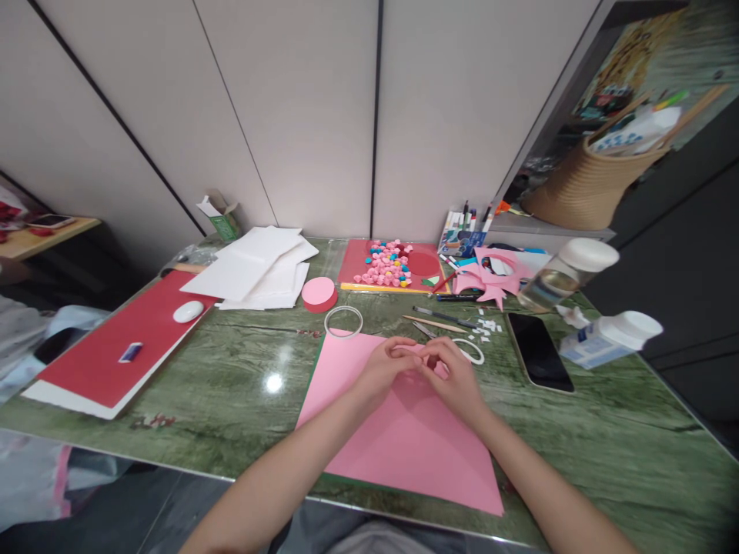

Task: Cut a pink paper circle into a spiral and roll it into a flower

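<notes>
My left hand and my right hand meet fingertip to fingertip over the top part of a pink paper sheet. Both are closed in a pinch. A small bit of dark red shows between the right fingers, but what they hold is mostly hidden. Just beyond them lie scissors with white handles, partly covered by my right hand. A silvery ring rests at the sheet's upper left edge. Small pink, blue and yellow paper rolls are heaped on a red sheet farther back.
To the left are white sheets, red card with a white oval object, and a round pink box. Pens, white scraps, a phone, two bottles and pink cut paper lie right.
</notes>
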Motion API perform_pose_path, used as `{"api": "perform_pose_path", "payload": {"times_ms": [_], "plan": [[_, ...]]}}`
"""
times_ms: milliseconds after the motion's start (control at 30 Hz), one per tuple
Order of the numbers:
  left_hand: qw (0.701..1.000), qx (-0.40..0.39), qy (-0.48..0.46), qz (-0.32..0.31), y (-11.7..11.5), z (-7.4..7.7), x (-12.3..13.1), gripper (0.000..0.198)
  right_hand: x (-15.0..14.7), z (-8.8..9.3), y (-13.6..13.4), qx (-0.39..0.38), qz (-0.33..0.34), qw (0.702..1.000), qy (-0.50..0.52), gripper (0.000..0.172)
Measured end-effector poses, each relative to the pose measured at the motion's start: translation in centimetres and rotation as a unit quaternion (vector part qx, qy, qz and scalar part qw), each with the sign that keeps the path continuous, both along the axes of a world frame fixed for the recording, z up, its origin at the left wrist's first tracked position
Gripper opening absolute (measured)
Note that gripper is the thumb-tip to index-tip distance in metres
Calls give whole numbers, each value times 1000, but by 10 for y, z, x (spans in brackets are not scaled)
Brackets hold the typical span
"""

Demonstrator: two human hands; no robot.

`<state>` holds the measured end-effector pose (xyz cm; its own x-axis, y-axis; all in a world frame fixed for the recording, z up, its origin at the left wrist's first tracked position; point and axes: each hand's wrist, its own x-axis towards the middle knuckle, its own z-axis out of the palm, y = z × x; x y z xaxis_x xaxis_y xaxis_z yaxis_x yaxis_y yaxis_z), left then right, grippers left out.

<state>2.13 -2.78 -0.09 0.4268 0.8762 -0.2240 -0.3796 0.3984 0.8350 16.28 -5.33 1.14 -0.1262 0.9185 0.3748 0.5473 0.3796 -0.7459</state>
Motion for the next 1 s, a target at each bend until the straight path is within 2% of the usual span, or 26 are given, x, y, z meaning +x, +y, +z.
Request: {"api": "perform_pose_path", "payload": {"times_ms": [300,567,733,1000], "plan": [[999,9,5,-38,2,4,-3,35,-1,-2,-1,3,53,998,-23,18],[1000,16,5,-25,-1,1,1,36,4,-10,2,4,-3,1000,-11,13],[1000,13,-8,-27,-1,-1,2,36,2,-7,2,-5,-11,1000,2,3],[1000,11,-2,-25,-4,5,3,36,0,-4,2,-4,-9,1000,-2,9]]}}
